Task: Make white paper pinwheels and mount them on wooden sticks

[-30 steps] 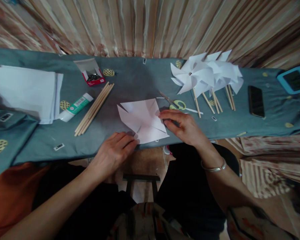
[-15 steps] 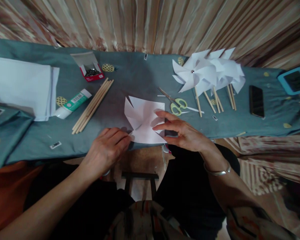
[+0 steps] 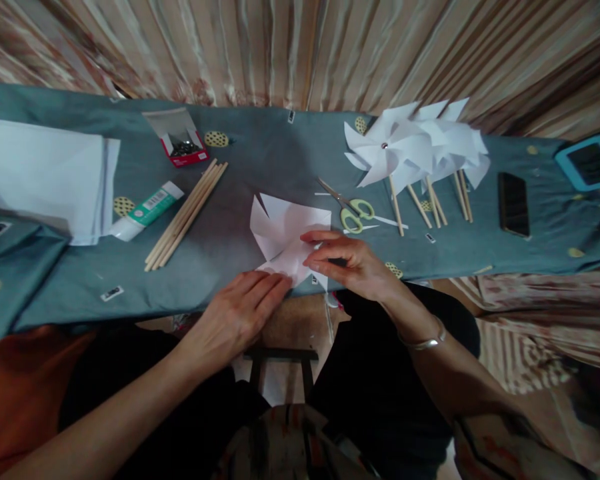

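A white paper square [image 3: 300, 217] with slits cut in from its corners lies near the table's front edge. My left hand [image 3: 245, 303] is at its lower side, fingers closed together over the lower flap, which is bent inward; the thumb is hidden. From the right, my right hand [image 3: 353, 260] reaches over the paper with thumb and fingers pinched on a flap near the middle. Just beyond that hand lie scissors [image 3: 353, 217] with green handles, beside thin paper strips.
Several white pinwheels [image 3: 405, 143] on sticks lie at the back right, near a phone [image 3: 513, 203] and a blue-framed device [image 3: 593, 163]. Leftward are wooden sticks [image 3: 186, 217], a glue tube [image 3: 147, 210], an opened box of small metal pieces [image 3: 184, 147] and stacked paper [image 3: 40, 177].
My left hand has moved right along the paper's lower side, bending the lower flap inward. My right hand has shifted slightly left, and its spread fingers have closed into a pinch.
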Available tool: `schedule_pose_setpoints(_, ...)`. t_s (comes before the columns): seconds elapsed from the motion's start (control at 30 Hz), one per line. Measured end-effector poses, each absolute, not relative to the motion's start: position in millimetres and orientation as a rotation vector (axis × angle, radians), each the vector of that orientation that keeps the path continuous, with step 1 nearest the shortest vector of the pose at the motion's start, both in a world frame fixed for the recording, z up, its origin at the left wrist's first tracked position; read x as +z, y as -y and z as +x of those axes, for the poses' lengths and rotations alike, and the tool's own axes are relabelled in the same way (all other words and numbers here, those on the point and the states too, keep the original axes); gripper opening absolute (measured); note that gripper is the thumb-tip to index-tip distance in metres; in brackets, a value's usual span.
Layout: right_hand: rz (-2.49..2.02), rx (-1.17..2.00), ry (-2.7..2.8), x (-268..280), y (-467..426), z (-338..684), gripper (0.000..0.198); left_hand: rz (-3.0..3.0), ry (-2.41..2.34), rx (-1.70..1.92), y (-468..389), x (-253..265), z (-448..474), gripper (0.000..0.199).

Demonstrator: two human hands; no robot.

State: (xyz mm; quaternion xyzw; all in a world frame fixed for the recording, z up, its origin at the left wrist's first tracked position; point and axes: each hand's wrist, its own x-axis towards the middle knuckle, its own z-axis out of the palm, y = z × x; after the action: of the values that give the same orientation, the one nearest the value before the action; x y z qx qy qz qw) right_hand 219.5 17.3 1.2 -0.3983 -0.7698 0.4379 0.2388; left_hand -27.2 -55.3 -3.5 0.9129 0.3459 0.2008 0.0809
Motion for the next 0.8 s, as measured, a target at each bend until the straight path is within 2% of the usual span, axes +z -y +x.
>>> schedule_pose_setpoints(0.17, -1.197, 1.035, 2.034, -10, -18, 204, 0.004, 2.66, -1.008, 0.533, 59, -7, -24, 0.043)
schedule_pose_setpoints(0.47, -1.262, 0.825, 2.065, -14, -18, 188, 0.007, 2.55, -1.058, 0.576, 63, -22, -26, 0.046)
schedule_pose_setpoints(0.8, -1.238, 0.783, 2.046, -21, -19, 184, 0.01, 2.587, -1.066, 0.589, 64, -23, -26, 0.043)
